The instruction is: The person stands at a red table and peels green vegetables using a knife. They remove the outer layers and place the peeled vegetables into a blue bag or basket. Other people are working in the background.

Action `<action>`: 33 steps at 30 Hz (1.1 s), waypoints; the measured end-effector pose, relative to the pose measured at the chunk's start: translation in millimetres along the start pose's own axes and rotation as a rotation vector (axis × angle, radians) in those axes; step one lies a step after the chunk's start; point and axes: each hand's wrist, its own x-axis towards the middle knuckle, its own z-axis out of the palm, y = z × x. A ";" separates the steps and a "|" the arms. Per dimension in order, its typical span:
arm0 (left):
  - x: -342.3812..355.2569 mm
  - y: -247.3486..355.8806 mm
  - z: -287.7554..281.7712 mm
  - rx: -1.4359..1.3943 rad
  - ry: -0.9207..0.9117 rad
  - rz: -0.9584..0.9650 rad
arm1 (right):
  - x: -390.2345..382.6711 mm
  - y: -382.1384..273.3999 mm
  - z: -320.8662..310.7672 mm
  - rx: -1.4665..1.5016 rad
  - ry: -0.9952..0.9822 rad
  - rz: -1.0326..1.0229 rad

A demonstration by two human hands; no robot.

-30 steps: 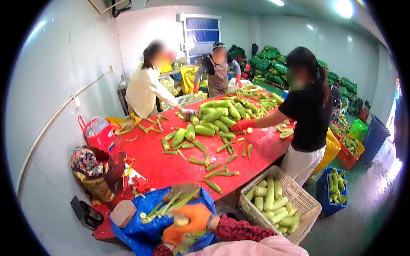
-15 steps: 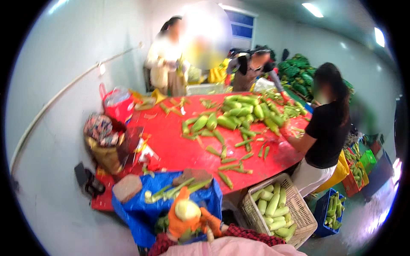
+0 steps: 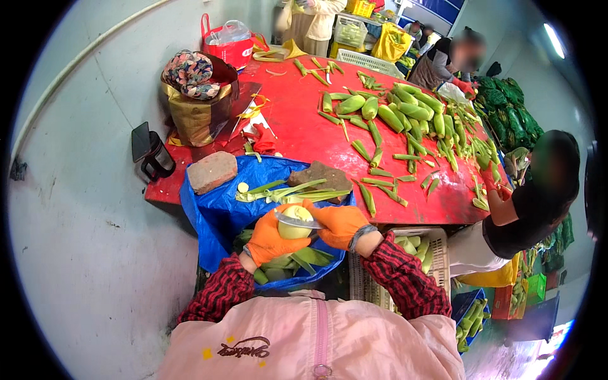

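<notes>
My left hand (image 3: 271,239), in an orange glove, is wrapped round a pale green ear of corn (image 3: 294,232) seen end-on. My right hand (image 3: 342,225), gloved the same way, grips a knife (image 3: 300,221), its blade lying across the top of the ear. The knife's handle is hidden in the glove. Both hands are over a blue plastic sheet (image 3: 208,235) that forms a bag-like hollow with green husk leaves (image 3: 310,258) in it. Just beyond my hands, cut green strips (image 3: 288,192) lie on the sheet.
Two brick-like blocks, one reddish (image 3: 213,172), one brown (image 3: 324,175), weigh down the sheet. A red table (image 3: 294,136) bears piled husked-in corn (image 3: 411,109). A crate (image 3: 443,253) of pale ears stands by my right arm. A co-worker (image 3: 525,209) stands right.
My view has tipped downward, so the hands and table sit higher in it. The knife blade now shows across the ear, with my right hand close beside it.
</notes>
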 end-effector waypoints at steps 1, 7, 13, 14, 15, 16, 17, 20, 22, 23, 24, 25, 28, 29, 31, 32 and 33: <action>-5.2 -3.9 -1.7 0.011 -0.013 0.015 | 2.2 -1.5 3.9 -0.021 -0.094 -0.013; -43.9 -40.9 -11.4 0.118 -0.004 -0.126 | -0.7 36.6 55.0 0.107 -0.022 -0.049; -60.9 -35.8 -7.6 0.171 0.117 0.042 | -38.3 40.6 74.8 0.956 0.085 0.286; -55.4 -25.0 -2.0 0.210 0.114 0.105 | -35.7 29.2 77.0 1.064 0.107 0.239; -46.7 -25.8 -3.1 0.310 0.062 0.071 | -32.5 28.4 93.2 0.993 0.226 0.059; -42.1 -32.5 -7.7 0.381 0.056 0.079 | -27.1 15.0 89.1 0.695 0.220 -0.003; -40.9 -41.1 -9.8 0.449 0.044 0.078 | -27.8 0.1 83.1 0.405 0.203 -0.054; -40.6 -31.9 -5.4 0.320 -0.005 -0.028 | -28.0 -17.1 58.5 0.225 -0.007 0.099; -39.6 -32.4 -5.5 0.314 -0.081 -0.038 | -30.7 -15.2 58.4 0.165 -0.059 0.087; -39.9 -31.9 -3.7 0.331 -0.095 -0.006 | -31.9 -14.3 58.3 0.133 -0.090 0.076; -41.0 -29.4 -1.9 0.349 -0.108 0.025 | -34.9 -6.3 61.5 0.144 -0.047 0.034; -42.3 -24.2 -1.1 0.372 -0.130 0.059 | -39.6 14.8 79.1 0.180 0.060 0.028; -60.4 4.4 -0.8 0.247 -0.205 0.109 | -72.0 85.2 110.2 0.467 -0.126 0.557; -38.6 -9.9 -1.1 0.211 -0.159 0.117 | -89.2 80.8 103.9 0.729 -0.051 0.680; -19.1 -23.8 -0.4 0.198 -0.064 0.039 | -84.3 42.1 71.8 1.005 0.091 0.522; -9.8 -29.7 8.6 0.134 -0.029 0.103 | -70.1 21.3 42.6 1.114 0.143 0.459; -2.5 -28.4 20.6 -0.143 -0.006 0.007 | -68.1 15.2 61.5 1.205 0.196 0.264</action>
